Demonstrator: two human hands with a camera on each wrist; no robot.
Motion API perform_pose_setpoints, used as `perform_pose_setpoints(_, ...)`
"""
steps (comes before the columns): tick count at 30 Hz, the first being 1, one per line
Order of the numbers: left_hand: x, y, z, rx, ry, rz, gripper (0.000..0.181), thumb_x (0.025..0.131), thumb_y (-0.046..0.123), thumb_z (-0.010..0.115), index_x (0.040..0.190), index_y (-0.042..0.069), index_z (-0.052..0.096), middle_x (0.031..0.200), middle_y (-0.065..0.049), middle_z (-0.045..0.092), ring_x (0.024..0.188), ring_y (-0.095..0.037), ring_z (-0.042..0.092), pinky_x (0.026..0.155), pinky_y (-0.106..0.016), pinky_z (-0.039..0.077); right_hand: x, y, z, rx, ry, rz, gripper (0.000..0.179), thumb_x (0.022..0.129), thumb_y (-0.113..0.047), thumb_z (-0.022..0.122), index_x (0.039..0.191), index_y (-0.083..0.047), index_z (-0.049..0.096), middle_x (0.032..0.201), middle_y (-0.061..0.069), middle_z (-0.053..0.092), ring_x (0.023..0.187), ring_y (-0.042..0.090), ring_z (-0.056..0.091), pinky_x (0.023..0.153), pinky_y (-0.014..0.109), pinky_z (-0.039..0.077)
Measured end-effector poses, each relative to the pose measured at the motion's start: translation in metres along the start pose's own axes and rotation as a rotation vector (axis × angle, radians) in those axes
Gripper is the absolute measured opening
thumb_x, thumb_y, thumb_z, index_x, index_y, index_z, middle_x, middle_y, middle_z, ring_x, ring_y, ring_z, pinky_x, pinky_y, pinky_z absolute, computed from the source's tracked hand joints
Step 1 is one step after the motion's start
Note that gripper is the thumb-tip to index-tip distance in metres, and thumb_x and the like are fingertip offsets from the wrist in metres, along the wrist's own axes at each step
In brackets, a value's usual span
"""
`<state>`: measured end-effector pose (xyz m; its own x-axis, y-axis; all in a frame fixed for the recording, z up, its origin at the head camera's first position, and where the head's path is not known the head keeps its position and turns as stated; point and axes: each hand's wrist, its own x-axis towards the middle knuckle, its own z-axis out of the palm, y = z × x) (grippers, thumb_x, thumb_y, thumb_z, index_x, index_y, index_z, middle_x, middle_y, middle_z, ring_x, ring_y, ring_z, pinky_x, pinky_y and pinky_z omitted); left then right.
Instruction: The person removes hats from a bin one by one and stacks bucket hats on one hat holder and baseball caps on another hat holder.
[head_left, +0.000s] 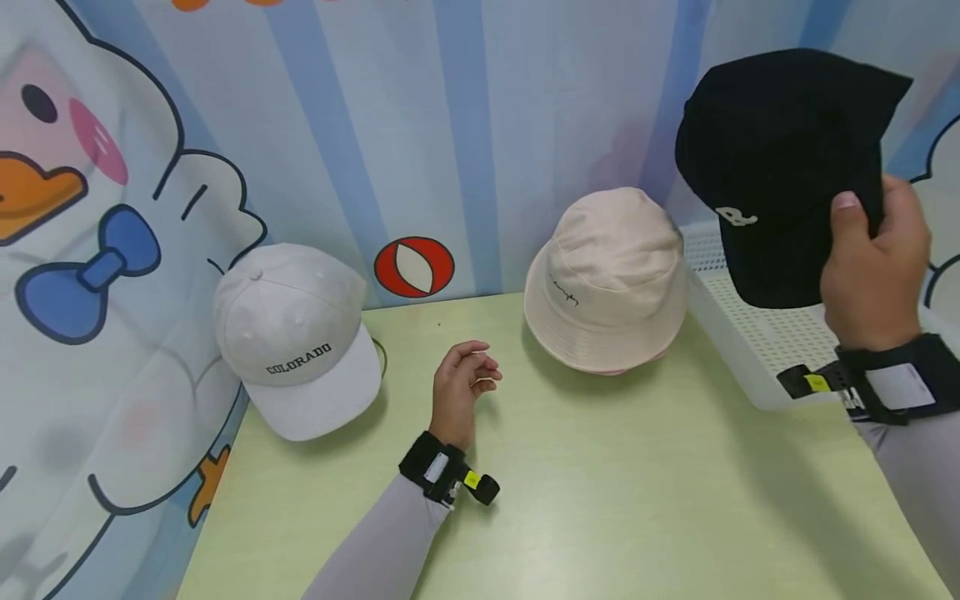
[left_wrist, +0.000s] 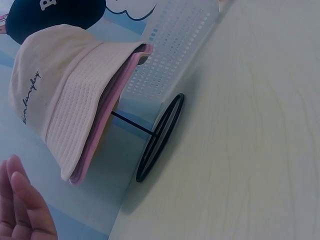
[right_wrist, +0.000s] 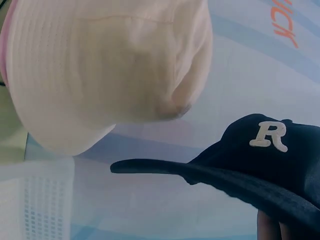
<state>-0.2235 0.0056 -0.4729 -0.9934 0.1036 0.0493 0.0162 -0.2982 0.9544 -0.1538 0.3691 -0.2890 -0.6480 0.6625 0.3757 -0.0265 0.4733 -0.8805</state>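
My right hand (head_left: 873,258) grips a black baseball cap (head_left: 780,167) at its edge, thumb on the near side, raised above a white basket. A white letter R marks the cap's front, plain in the right wrist view, where fingers (right_wrist: 270,227) show under the brim. Over the table, my left hand (head_left: 461,392) has loosely bent fingers and holds nothing. It is between a white COLORADO cap (head_left: 292,333) and a cream bucket hat (head_left: 611,275). In the left wrist view, a pink brim (left_wrist: 82,172) shows beneath the bucket hat, on a black wire stand (left_wrist: 161,137).
The white perforated basket (head_left: 720,333) stands at the table's right, beside the bucket hat. Behind the pale green table (head_left: 600,500) hangs a blue striped backdrop (head_left: 360,125) with a duck picture at the left.
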Motion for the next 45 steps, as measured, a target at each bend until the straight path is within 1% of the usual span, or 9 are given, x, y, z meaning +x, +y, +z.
perform_pose_setpoints(6, -0.002, -0.002, -0.002, -0.025, 0.011, -0.012, 0.028, 0.102, 0.015, 0.05, 0.122, -0.005, 0.057, 0.086, -0.002, 0.065, 0.077, -0.015, 0.066, 0.071, -0.027, 0.054, -0.01, -0.009, 0.002, 0.066, 0.02, -0.055, 0.036, 0.109, -0.029, 0.04, 0.143, -0.025, 0.05, 0.115, -0.019, 0.049, 0.104, 0.004, 0.05, 0.093, 0.025, 0.042)
perform_pose_setpoints(16, -0.004, -0.004, -0.003, -0.051, 0.013, -0.007, 0.022, 0.101, 0.014, 0.052, 0.118, 0.001, 0.06, 0.087, -0.002, 0.065, 0.077, -0.015, 0.066, 0.071, -0.028, 0.055, -0.022, -0.02, 0.006, 0.26, 0.042, -0.137, 0.031, 0.107, -0.02, 0.045, 0.136, -0.019, 0.057, 0.115, -0.01, 0.055, 0.106, 0.01, 0.052, 0.091, 0.025, 0.042)
perform_pose_setpoints(19, -0.004, -0.003, -0.005, -0.049, 0.0, -0.003, 0.025, 0.102, 0.016, 0.052, 0.12, 0.0, 0.058, 0.088, -0.002, 0.065, 0.078, -0.015, 0.067, 0.072, -0.029, 0.055, -0.026, -0.021, 0.008, 0.34, 0.059, -0.145, 0.028, 0.106, -0.017, 0.049, 0.131, -0.016, 0.061, 0.112, -0.007, 0.058, 0.104, 0.012, 0.055, 0.089, 0.025, 0.043)
perform_pose_setpoints(22, -0.005, -0.001, -0.005, -0.046, -0.018, 0.005, 0.029, 0.102, 0.017, 0.052, 0.123, -0.002, 0.056, 0.089, -0.002, 0.065, 0.079, -0.016, 0.067, 0.073, -0.028, 0.055, -0.03, -0.019, 0.011, 0.489, 0.061, -0.16, 0.024, 0.103, -0.012, 0.054, 0.124, -0.011, 0.065, 0.108, -0.001, 0.062, 0.1, 0.015, 0.06, 0.086, 0.023, 0.047)
perform_pose_setpoints(26, -0.007, 0.003, -0.003, -0.041, -0.037, 0.017, 0.029, 0.103, 0.018, 0.051, 0.123, -0.002, 0.057, 0.089, -0.002, 0.066, 0.08, -0.015, 0.067, 0.072, -0.026, 0.054, -0.037, -0.018, 0.015, 0.626, 0.043, -0.156, 0.021, 0.101, -0.009, 0.057, 0.12, -0.008, 0.067, 0.109, 0.005, 0.064, 0.1, 0.018, 0.063, 0.087, 0.021, 0.053)
perform_pose_setpoints(31, -0.008, 0.007, -0.001, -0.034, -0.054, 0.022, 0.026, 0.102, 0.018, 0.05, 0.121, 0.002, 0.059, 0.091, -0.003, 0.067, 0.081, -0.016, 0.068, 0.074, -0.027, 0.054, -0.044, -0.02, 0.022, 0.722, 0.023, -0.154, 0.02, 0.101, -0.008, 0.056, 0.118, -0.005, 0.066, 0.109, 0.007, 0.063, 0.101, 0.02, 0.062, 0.087, 0.022, 0.053)
perform_pose_setpoints(36, -0.007, 0.009, 0.0, -0.022, -0.056, 0.018, 0.025, 0.103, 0.018, 0.05, 0.121, 0.004, 0.06, 0.091, -0.003, 0.066, 0.081, -0.016, 0.068, 0.072, -0.026, 0.055, -0.051, -0.018, 0.03, 0.929, -0.018, -0.136, 0.021, 0.1, -0.005, 0.058, 0.118, 0.004, 0.065, 0.105, 0.013, 0.066, 0.093, 0.02, 0.07, 0.08, 0.023, 0.059)
perform_pose_setpoints(40, -0.007, 0.007, 0.001, -0.028, -0.066, 0.016, 0.027, 0.103, 0.016, 0.049, 0.123, 0.002, 0.059, 0.091, -0.001, 0.068, 0.08, -0.015, 0.069, 0.07, -0.024, 0.055, -0.061, -0.013, 0.037, 0.956, -0.037, -0.089, 0.022, 0.1, -0.009, 0.06, 0.118, 0.003, 0.065, 0.099, 0.013, 0.067, 0.082, 0.019, 0.071, 0.072, 0.023, 0.059)
perform_pose_setpoints(45, -0.01, 0.007, 0.004, -0.052, -0.093, 0.004, 0.027, 0.103, 0.015, 0.051, 0.123, 0.002, 0.061, 0.091, -0.001, 0.069, 0.081, -0.014, 0.069, 0.071, -0.023, 0.055, -0.074, -0.006, 0.046, 0.97, -0.093, -0.057, 0.026, 0.101, -0.011, 0.061, 0.122, 0.003, 0.065, 0.101, 0.013, 0.067, 0.079, 0.018, 0.071, 0.072, 0.024, 0.059)
